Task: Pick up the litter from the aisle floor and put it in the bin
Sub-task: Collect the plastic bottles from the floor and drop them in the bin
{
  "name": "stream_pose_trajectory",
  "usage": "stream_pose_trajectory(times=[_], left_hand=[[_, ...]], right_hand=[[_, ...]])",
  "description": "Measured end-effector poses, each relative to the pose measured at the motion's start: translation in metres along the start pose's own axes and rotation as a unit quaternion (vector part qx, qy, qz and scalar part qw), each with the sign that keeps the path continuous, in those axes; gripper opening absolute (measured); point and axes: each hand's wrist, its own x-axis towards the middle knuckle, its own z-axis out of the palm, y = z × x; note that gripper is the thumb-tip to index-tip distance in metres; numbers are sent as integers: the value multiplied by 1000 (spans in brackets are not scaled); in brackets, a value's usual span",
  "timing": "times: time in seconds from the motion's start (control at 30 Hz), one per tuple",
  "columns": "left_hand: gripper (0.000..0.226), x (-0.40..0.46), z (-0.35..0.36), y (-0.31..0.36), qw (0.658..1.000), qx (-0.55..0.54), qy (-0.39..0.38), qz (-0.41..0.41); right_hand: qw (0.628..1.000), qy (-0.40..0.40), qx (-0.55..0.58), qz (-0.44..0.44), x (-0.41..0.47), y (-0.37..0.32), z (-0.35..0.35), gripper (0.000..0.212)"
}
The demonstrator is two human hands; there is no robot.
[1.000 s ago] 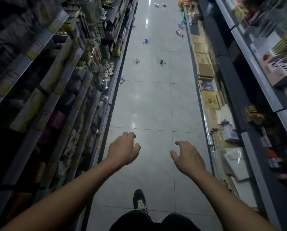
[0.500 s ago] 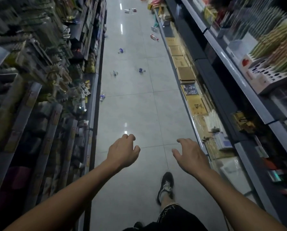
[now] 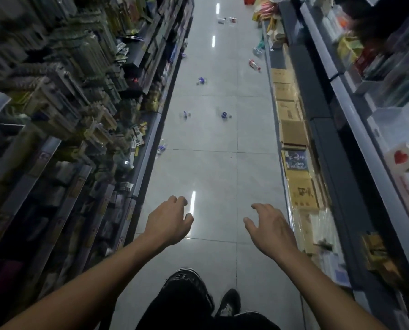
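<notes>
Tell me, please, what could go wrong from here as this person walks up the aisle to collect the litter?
The clear wrapper lies tight against the left shelf base and is easy to walk past. Small pieces such as the blue scrap sit mid-aisle on a glossy floor, so stepping on one might cause a slip. Both hands, left hand and right hand, are empty, and no bin is clearly visible.

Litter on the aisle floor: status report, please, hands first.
Left hand, right hand open, empty. Nearest litter ahead by left shelf base, untouched. Floor between bare.

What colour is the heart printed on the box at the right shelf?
Red, on the white box; the head view shows it.
</notes>
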Motion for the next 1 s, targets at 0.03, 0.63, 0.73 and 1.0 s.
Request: stream_pose_trajectory(times=[0.03, 0.63, 0.73, 1.0], left_hand=[[45, 11, -3, -1, 1000, -4, 4, -8], [46, 316, -89, -65, 998, -50, 5, -46], [46, 364, -107, -65, 998, -49, 4, -33], [44, 492, -133, -26, 999, -27, -21, 13]], right_hand=[[1000, -3, 0, -6, 18, -2, -5, 54], [998, -25, -47, -37, 342, -117, -52, 53], [998, -25, -44, -23, 376, -124, -62, 53], [999, -9, -19, 31, 467, -104, -96, 54]])
